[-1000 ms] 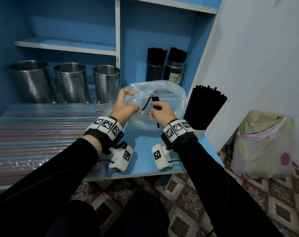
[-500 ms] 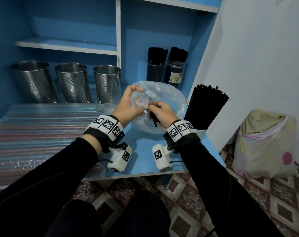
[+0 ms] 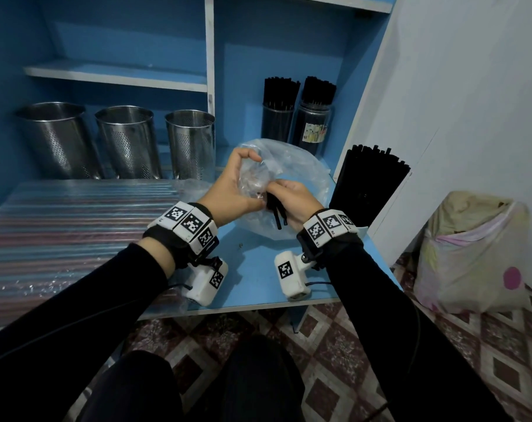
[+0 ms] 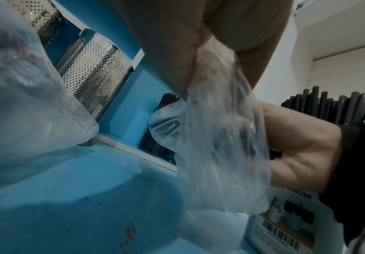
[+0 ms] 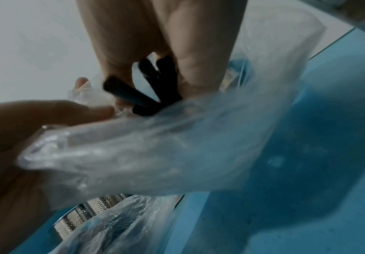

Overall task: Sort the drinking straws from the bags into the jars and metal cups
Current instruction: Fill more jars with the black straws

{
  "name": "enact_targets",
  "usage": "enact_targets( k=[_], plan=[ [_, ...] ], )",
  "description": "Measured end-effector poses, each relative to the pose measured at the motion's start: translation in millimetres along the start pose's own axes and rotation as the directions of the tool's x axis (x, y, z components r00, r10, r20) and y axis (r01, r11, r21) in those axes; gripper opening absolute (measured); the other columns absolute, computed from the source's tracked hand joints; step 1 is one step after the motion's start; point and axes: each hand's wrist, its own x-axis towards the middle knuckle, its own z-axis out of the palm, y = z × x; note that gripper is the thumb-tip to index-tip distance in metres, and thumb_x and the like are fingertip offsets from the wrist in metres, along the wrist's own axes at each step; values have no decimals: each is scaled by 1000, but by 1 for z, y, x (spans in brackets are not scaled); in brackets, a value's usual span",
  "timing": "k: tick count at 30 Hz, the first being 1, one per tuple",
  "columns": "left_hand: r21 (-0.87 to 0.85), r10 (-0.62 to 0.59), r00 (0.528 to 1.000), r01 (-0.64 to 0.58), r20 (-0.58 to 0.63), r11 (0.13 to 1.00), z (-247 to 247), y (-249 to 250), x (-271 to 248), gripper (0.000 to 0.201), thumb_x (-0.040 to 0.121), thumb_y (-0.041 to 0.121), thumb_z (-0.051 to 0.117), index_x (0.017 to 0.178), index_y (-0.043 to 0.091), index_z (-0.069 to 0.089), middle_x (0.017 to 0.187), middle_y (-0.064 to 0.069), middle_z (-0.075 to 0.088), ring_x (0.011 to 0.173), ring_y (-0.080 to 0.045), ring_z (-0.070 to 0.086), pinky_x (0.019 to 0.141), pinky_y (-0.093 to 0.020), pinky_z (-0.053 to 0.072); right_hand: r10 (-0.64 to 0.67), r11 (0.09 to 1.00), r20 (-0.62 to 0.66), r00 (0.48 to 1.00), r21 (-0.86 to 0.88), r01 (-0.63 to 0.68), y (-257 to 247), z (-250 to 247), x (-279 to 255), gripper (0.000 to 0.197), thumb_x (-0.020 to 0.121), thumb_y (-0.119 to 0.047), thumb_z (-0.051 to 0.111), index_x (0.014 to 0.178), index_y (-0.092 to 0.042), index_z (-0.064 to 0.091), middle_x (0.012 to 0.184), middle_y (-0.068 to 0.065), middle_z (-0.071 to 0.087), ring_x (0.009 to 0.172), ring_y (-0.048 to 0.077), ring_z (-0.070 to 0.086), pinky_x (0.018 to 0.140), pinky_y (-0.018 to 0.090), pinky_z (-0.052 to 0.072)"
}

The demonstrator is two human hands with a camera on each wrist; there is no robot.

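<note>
My left hand (image 3: 237,190) bunches a clear plastic bag (image 3: 301,175) above the blue shelf; its fingers curl round the gathered plastic (image 4: 216,106). My right hand (image 3: 292,197) pinches a few short black straws (image 3: 275,208) at the bag's near side, their ends (image 5: 155,86) sticking out between its fingers. Two jars (image 3: 278,123) (image 3: 314,126) packed with black straws stand at the back. Three perforated metal cups (image 3: 56,138) (image 3: 127,141) (image 3: 191,143) stand empty-looking at the back left.
A large bag of striped colored straws (image 3: 60,229) lies flat across the left of the shelf. A tall bundle of black straws (image 3: 371,181) stands in a box at the right edge. A stuffed sack (image 3: 471,254) sits on the tiled floor.
The hands have come together. The left hand has gathered the spread bag into a bunch, and the right hand has drawn the black straws toward me.
</note>
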Motion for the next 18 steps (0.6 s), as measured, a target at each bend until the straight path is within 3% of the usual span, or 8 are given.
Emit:
enact_targets(
  k=[2, 6, 8, 10, 12, 13, 15, 18],
  plan=[
    [17, -12, 1000, 12, 5, 1000, 0, 0, -1, 72, 69, -26, 60, 111, 28, 38, 120, 4, 40, 92, -8, 58, 70, -31, 53, -1, 1000, 9, 1000, -22, 1, -1, 2, -1, 12, 93, -5, 56, 85, -3, 64, 75, 13, 61, 62, 18, 57, 61, 28, 50],
    [-2, -63, 996, 63, 67, 998, -1, 2, -7, 76, 68, -30, 54, 118, 27, 48, 134, 4, 44, 98, -2, 61, 63, -20, 52, 40, 999, 8, 999, -16, -40, -3, 1, -1, 17, 90, 5, 49, 80, 0, 61, 70, 17, 59, 60, 22, 56, 59, 30, 48],
    [-14, -76, 993, 78, 87, 997, -1, 4, -9, 81, 68, -32, 51, 122, 28, 50, 140, 5, 44, 110, -9, 58, 63, -17, 51, 66, 995, -26, 997, -74, -67, -5, 1, -2, 20, 91, 0, 48, 76, -2, 61, 66, 15, 61, 56, 21, 56, 57, 28, 49],
    [37, -66, 992, 63, 105, 997, 0, 6, -10, 85, 68, -31, 51, 129, 28, 48, 139, 14, 43, 118, -5, 55, 63, -14, 50, 83, 981, -91, 992, -166, -97, -6, -2, -2, 23, 93, -10, 51, 73, -4, 61, 65, 13, 64, 53, 19, 56, 56, 27, 50],
    [114, -62, 992, 49, 107, 992, 0, 6, -10, 87, 68, -30, 51, 133, 27, 47, 140, 15, 41, 106, 9, 58, 57, -15, 49, 97, 970, -153, 983, -208, -128, -6, -5, 0, 21, 90, -13, 54, 72, -4, 60, 63, 12, 63, 49, 19, 54, 52, 25, 48],
    [141, -69, 994, 57, 86, 988, 0, 4, -9, 87, 68, -30, 51, 133, 28, 47, 142, 12, 41, 90, 8, 63, 52, -16, 47, 108, 969, -170, 980, -203, -142, -6, -6, 0, 19, 89, -12, 54, 73, -4, 60, 61, 12, 63, 49, 20, 53, 53, 25, 47],
    [180, -101, 995, 98, 5, 979, -3, -1, -5, 87, 68, -27, 54, 131, 32, 47, 145, 10, 40, 65, -8, 60, 47, -21, 44, 133, 968, -165, 977, -191, -164, -5, -7, -1, 15, 86, -11, 55, 74, -4, 59, 60, 11, 64, 47, 19, 55, 55, 26, 47],
    [235, -135, 985, 158, -112, 959, -9, -9, 3, 86, 69, -23, 60, 129, 37, 46, 147, 6, 39, 65, -16, 57, 51, -23, 46, 138, 974, -101, 985, -168, -154, -4, -8, -4, 11, 86, -5, 57, 76, -1, 60, 62, 11, 65, 46, 14, 60, 54, 21, 52]
  ],
)
